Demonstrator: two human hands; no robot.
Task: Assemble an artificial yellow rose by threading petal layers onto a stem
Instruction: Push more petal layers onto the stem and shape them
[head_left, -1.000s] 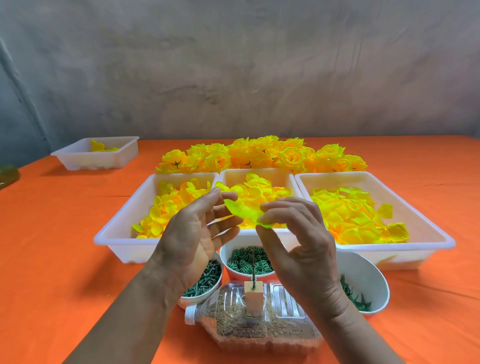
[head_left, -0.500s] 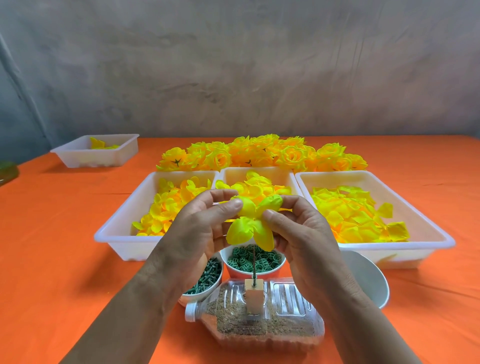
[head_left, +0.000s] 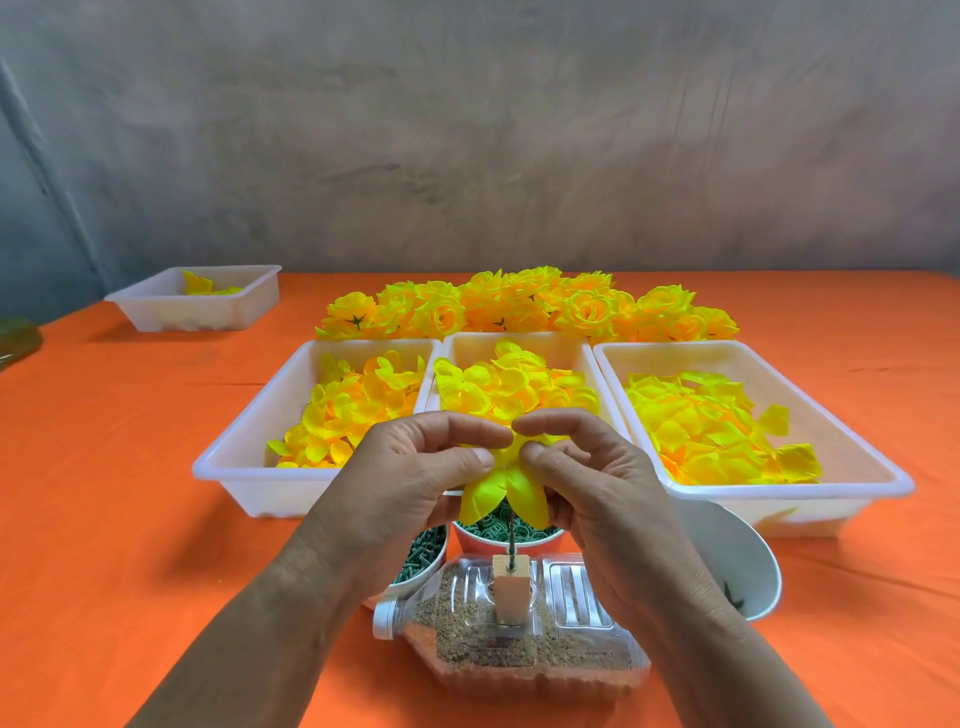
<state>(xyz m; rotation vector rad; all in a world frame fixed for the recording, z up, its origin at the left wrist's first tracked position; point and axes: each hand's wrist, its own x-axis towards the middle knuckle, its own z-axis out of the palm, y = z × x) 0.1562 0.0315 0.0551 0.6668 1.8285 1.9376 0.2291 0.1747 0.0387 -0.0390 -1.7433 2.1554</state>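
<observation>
A yellow petal layer (head_left: 501, 491) hangs over the thin green stem (head_left: 511, 540), which stands upright in a small wooden block (head_left: 510, 592) set in a sand-filled clear bottle (head_left: 514, 649). My left hand (head_left: 405, 493) and my right hand (head_left: 597, 488) pinch the layer's top from either side, thumbs and forefingers nearly meeting. The stem's tip is hidden behind the petals. Three white trays of loose yellow petals (head_left: 358, 410) (head_left: 519, 384) (head_left: 711, 426) lie just beyond my hands.
Finished yellow roses (head_left: 524, 306) are heaped behind the trays. Bowls of green parts (head_left: 423, 558) (head_left: 506, 530) (head_left: 737, 566) stand around the bottle. A smaller tray (head_left: 197, 299) sits far left on the orange cloth (head_left: 104, 467).
Both hands have come down with the petal layer, from in front of the middle tray to just above the stem. The layer now hangs around the stem's top.
</observation>
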